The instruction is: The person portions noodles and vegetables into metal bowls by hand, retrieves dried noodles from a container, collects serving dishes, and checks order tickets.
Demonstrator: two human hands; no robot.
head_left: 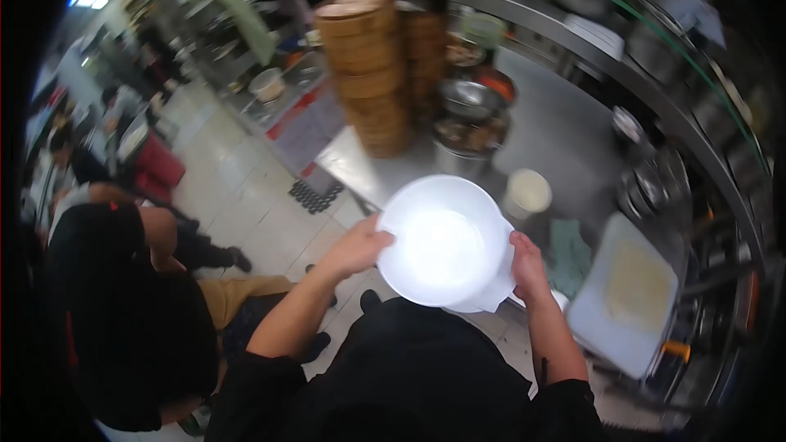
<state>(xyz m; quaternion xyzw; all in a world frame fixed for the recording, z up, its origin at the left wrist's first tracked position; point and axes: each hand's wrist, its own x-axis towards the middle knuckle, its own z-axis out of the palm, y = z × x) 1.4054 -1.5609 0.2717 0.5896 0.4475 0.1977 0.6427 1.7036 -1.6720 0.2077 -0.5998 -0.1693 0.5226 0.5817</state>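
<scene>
A white plastic bowl (443, 237) is held in front of my body, just short of the steel counter's edge. My left hand (360, 247) grips its left rim, thumb over the edge. On the opposite side my right hand (528, 262) closes around the rim near a handle-like lip. The bowl's inside looks bare, with a bright glare. Beyond my right hand on the counter lie a green cloth (569, 255) and a white cutting board (626, 295). Past the bowl stands a cream-coloured round container (528, 192).
Stacked bamboo steamers (364, 65) rise at the counter's far left, beside metal bowls (471, 102). More metal bowls (651, 188) sit at right under a steel shelf (557, 29). A co-worker in black (131, 303) stands close on my left, near a red bin (160, 165) on the tiled floor.
</scene>
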